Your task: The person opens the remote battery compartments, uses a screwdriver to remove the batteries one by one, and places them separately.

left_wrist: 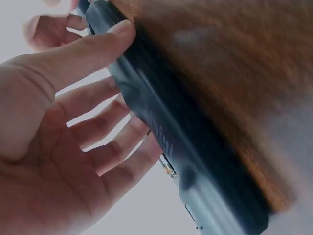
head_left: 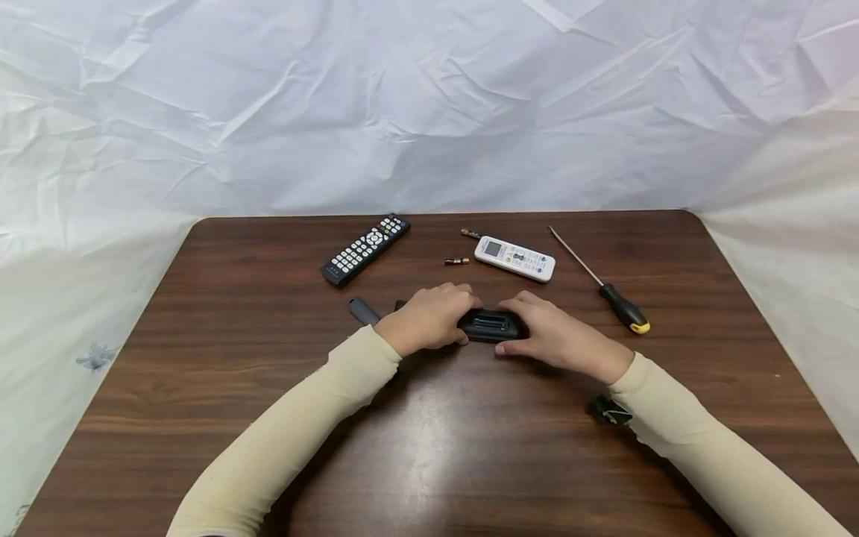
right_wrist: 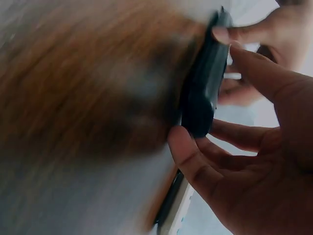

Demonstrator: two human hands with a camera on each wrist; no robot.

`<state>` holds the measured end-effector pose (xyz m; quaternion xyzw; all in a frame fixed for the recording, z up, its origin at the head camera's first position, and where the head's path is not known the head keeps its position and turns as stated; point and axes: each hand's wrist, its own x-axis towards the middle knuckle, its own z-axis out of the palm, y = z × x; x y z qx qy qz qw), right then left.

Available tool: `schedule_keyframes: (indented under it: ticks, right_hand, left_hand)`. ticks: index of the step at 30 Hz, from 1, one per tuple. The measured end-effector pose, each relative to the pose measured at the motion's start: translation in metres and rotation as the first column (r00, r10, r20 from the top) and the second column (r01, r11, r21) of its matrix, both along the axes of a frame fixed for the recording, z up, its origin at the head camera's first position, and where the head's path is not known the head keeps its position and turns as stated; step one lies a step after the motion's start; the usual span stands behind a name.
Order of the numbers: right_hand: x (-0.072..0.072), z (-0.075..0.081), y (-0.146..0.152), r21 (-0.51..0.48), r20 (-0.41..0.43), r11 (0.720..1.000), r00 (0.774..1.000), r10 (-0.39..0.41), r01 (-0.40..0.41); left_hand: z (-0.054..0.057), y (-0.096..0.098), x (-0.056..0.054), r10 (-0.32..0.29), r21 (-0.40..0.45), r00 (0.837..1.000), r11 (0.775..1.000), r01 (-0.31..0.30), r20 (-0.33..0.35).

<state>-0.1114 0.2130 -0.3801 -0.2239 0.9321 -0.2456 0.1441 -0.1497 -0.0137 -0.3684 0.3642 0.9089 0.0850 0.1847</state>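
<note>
Black remote (head_left: pixel 493 336) on or over the desk (head_left: pixel 510 455), with battery bay (head_left: pixel 491 322) facing up; gripped by left hand (head_left: pixel 435 317) between thumb and curled fingers, cupped at one end by half-curled right hand (head_left: pixel 552 333); seems a positioning step, probably calls for steadying before fetching loose batteries (head_left: pixel 457 261)

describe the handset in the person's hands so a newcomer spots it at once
On the dark wooden table, find the left hand and right hand near the middle. Between them they hold a black handset. Unlike the black remote and white remote farther back, both showing buttons, its visible upper face has a slotted recess.
</note>
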Motion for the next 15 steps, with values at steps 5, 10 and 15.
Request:
schedule_keyframes:
  ticks: [5, 10, 15]
  right_hand:
    - [0.003, -0.002, -0.013, 0.049, -0.045, 0.999, 0.999, 0.005, -0.003]
    - [0.005, -0.006, -0.026, 0.068, -0.077, 0.997, 0.997, -0.031, 0.036]
    - [0.005, -0.006, -0.043, 0.048, -0.098, 0.994, 0.991, -0.095, 0.100]
  left_hand:
    - [-0.002, -0.007, -0.002, -0.064, 0.010, 0.995, 0.998, 0.065, -0.072]
    - [-0.004, -0.015, -0.002, -0.084, 0.018, 0.987, 0.996, 0.087, -0.137]
    - [-0.005, -0.028, -0.002, 0.029, 0.056, 0.979, 0.998, -0.018, -0.203]
